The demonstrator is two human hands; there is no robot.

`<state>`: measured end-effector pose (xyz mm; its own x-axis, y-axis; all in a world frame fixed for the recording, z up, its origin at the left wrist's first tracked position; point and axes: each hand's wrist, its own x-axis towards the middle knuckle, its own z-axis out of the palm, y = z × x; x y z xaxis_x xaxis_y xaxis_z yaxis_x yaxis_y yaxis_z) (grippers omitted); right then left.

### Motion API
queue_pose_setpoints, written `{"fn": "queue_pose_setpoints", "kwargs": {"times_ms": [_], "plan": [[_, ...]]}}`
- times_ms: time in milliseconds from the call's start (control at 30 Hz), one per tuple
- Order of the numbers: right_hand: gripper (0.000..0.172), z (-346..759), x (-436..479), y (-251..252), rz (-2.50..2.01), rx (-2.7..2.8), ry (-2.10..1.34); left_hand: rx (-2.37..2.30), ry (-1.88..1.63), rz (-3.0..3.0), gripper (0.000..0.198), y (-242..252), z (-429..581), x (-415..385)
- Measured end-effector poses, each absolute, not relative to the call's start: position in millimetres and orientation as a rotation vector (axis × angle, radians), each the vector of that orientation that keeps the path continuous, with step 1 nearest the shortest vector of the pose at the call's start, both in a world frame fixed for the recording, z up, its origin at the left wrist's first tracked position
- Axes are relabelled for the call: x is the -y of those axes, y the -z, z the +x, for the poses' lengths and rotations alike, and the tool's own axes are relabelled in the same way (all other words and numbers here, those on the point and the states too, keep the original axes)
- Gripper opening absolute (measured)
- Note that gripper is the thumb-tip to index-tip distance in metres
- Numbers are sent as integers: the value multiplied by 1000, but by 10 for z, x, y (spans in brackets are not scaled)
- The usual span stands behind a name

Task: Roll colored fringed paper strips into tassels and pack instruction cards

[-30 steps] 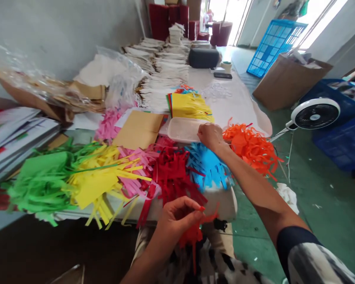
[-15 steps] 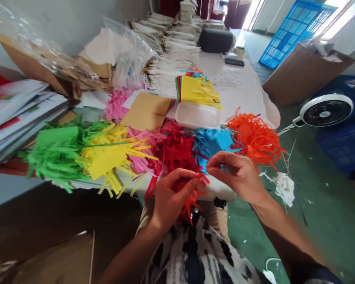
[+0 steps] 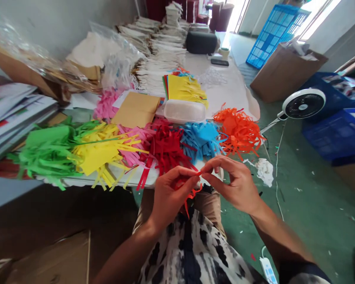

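My left hand [image 3: 174,194] is closed around a red-orange paper tassel [image 3: 192,194], whose fringe strips hang below the fingers. At the tassel's top end, my right hand [image 3: 235,180] pinches the small tip between thumb and forefinger, close to the left fingertips. Just beyond the hands lie piles of fringed paper along the table edge: dark red [image 3: 168,146], blue [image 3: 202,138] and orange [image 3: 239,130]. Farther left are pink fringes [image 3: 133,152], yellow fringes [image 3: 103,152] and green fringes [image 3: 47,150].
A white plastic tray [image 3: 185,111] and a brown envelope [image 3: 137,109] sit behind the piles. Stacked yellow fringed sheets [image 3: 185,87] lie farther back. A white fan [image 3: 304,103] stands at the right, by blue crates [image 3: 337,132]. A power strip [image 3: 268,270] is on the floor.
My right hand has come in to the left hand and now pinches the tassel's tip; before, it was apart from it. The whole view has shifted slightly.
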<state>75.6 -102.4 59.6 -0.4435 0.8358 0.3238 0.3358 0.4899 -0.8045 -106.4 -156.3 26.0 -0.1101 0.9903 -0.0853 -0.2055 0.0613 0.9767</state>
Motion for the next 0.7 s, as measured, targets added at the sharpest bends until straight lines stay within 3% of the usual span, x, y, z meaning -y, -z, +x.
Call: {"fn": "queue_pose_setpoints", "kwargs": {"times_ms": [333,700], "plan": [[14,810,1116,-615,-985,2014,-955,-1218,-1324,1086,14,-276,-995,1582],[10,829,1184,-476,-946,2051,-744,-1205,-1300,1138,15,-241,-916,1568]]}}
